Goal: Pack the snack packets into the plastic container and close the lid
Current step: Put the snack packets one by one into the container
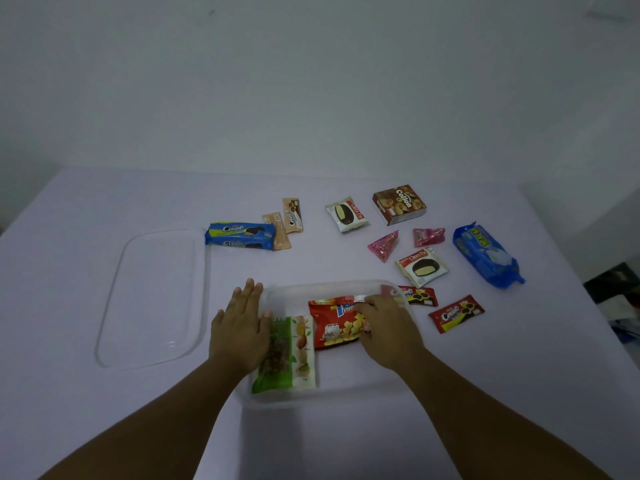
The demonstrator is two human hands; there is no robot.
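hands (242, 323) place packets (332, 323) in container (311, 287)

Packets crowd the table (346, 445) right of the container (277, 292); the lid (114, 306) blocks its left.

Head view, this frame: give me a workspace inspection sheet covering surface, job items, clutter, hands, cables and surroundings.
Surface: white table, evenly lit.
Container: clear plastic container near the person, open, holding a green nut packet and a red snack packet.
Lid: clear lid lying flat to the left, apart from the container.
Unpacked snacks: blue Creamo pack, two tan bars, two Choco Pie packets, brown Collon box, two pink packets, large blue packet, two red Creamo packets.
Clutter: nothing seen.
Hands: left hand flat, open at the container's left edge; right hand on the red snack packet, grip unclear.
Cables: nothing seen.
Surroundings: plain wall; dark objects at right, unclear.
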